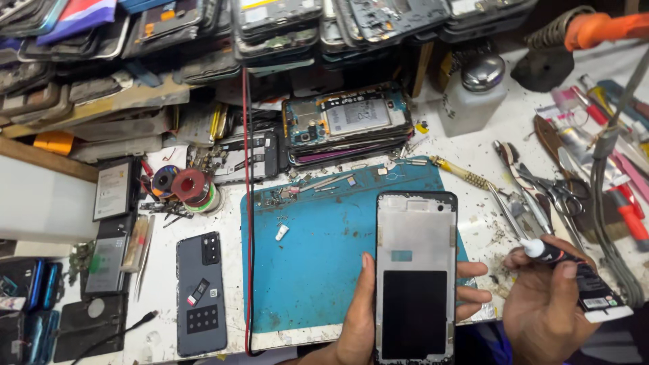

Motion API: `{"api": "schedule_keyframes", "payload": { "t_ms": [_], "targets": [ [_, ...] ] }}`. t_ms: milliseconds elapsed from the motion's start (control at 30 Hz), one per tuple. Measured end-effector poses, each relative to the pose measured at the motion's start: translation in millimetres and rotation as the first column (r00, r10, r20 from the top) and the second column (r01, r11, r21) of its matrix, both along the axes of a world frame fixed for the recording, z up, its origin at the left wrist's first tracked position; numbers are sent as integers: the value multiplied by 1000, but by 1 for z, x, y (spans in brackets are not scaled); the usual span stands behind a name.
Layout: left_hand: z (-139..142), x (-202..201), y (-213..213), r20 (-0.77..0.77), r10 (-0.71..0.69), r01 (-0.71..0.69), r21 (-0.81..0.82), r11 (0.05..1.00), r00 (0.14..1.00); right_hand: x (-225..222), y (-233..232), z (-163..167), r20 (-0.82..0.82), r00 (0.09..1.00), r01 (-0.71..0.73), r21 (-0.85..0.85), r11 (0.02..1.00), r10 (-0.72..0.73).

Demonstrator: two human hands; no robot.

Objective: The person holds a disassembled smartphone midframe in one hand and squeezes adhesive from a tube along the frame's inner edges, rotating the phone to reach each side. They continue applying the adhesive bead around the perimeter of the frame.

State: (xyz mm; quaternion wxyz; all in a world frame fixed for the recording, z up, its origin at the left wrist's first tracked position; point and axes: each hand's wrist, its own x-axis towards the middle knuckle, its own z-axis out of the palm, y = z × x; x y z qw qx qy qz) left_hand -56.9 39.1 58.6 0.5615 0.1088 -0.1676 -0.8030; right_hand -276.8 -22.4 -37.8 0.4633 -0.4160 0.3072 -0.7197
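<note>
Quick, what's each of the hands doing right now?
Left hand: closed around the phone frame, holding it upright over the blue mat.
Right hand: closed on a black glue tube, white nozzle pointing toward the frame.

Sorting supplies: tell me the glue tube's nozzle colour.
White nozzle on a black tube, head view.

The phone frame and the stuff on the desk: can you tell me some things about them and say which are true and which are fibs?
1. The left hand holds the phone frame. True.
2. The right hand holds scissors. False: it holds a small glue tube; the scissors lie on the desk.
3. The mat is blue. True.
4. The grey phone back cover lies on the mat. False: it lies left of it, past the red wire.
</note>
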Motion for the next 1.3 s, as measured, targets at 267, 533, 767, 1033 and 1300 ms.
{"api": "schedule_keyframes", "payload": {
  "t_ms": [267,533,767,1033,1300],
  "targets": [
    [8,19,8,118,64,-49,-131,990,991,15,2,15,-53,999,10,38,999,-8],
    [24,41,9,-57,-47,45,-28,999,997,29,4,23,-70,997,41,65,997,-36],
    [35,49,7,-793,-125,372,135,918,596,32,2,28,-26,999,24,40,999,-23],
    [31,42,8,-392,-178,279,217,935,902,34,0,37,-52,998,49,49,998,-46],
    [21,36,6,-491,-175,253,97,963,853,33,0,38,-53,998,44,45,998,-41]
  ]
}}
